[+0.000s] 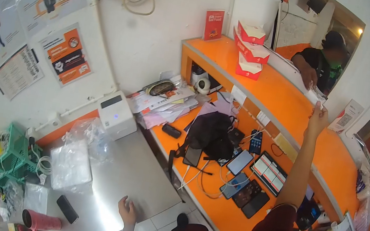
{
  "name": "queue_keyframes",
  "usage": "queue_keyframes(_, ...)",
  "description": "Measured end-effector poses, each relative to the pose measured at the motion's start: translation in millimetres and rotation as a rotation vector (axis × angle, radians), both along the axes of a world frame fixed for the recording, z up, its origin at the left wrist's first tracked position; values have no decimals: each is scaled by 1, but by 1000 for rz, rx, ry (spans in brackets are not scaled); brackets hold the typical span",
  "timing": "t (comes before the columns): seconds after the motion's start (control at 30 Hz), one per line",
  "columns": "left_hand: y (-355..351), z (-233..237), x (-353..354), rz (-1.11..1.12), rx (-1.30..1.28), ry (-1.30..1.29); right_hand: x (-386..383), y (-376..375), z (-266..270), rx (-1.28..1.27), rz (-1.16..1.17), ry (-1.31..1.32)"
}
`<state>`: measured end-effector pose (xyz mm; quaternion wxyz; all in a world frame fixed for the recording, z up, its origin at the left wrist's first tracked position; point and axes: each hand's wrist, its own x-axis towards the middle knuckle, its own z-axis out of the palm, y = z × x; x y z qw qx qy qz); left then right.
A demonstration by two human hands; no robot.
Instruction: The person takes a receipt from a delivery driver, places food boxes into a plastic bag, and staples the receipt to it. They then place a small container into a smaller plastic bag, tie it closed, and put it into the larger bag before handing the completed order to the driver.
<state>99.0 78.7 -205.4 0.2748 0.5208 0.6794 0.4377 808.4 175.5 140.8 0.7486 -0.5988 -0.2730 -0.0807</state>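
Note:
My right arm stretches over the orange counter to the service window. There my right hand (318,120) has its fingertips closed at the lower edge of a small white crumpled piece, paper or plastic (316,95). A person's hand (308,78) on the far side of the window touches the same piece from above. My left hand (127,211) hangs low over the edge of the metal table (135,171), fingers apart and slightly curled, with nothing in it. A dark phone-like object (67,209) lies on that table to its left.
Red-and-white food boxes (251,53) are stacked on the orange counter (291,103). Several phones, a tablet (269,172), cables and a black bag (211,132) cover the lower shelf. A white printer (117,116), green basket (19,155) and pink tumbler (41,221) stand leftward.

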Motion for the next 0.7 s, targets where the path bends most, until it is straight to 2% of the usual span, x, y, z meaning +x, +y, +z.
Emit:
queue_keyframes(0.1, -22, 94, -4, -84, -30, -457, -161, -37, 18, -39, 401, -97)
queue_keyframes(0.2, -49, 211, -20, -359, 121, -530, -330, -65, 10, -67, 1009, -238)
queue_keyframes(0.23, -61, 240, -33, -488, 176, -588, -386, -78, 7, -99, 1304, -199)
queue_keyframes(0.3, -91, 295, -66, -613, 89, -934, -488, -106, -1, -204, 1813, -193)
queue_keyframes(0.33, -108, 313, -87, -653, -5, -997, -535, -120, -4, -274, 2026, -244)
queue_keyframes(0.37, -127, 322, -110, -699, -91, -1064, -581, -137, -2, -396, 2123, -179)
queue_keyframes(0.43, -180, 329, -152, -573, -140, -889, -658, -173, 5, -656, 2290, -76)
queue_keyframes(0.47, -206, 329, -171, -513, -172, -804, -689, -188, 4, -661, 2309, -113)
queue_keyframes(0.53, -255, 312, -207, -300, -28, -943, -748, -213, 3, -651, 2337, -195)
queue_keyframes(0.6, -301, 305, -242, -78, 73, -1000, -805, -240, -2, -646, 2495, 5)
queue_keyframes(0.63, -320, 308, -253, 48, 178, -1087, -828, -258, -4, -637, 2557, 107)
queue_keyframes(0.67, -337, 307, -264, 138, 294, -1067, -851, -275, -8, -633, 2606, 210)
queue_keyframes(0.7, -353, 303, -274, 221, 408, -1042, -871, -292, -16, -666, 2591, 195)
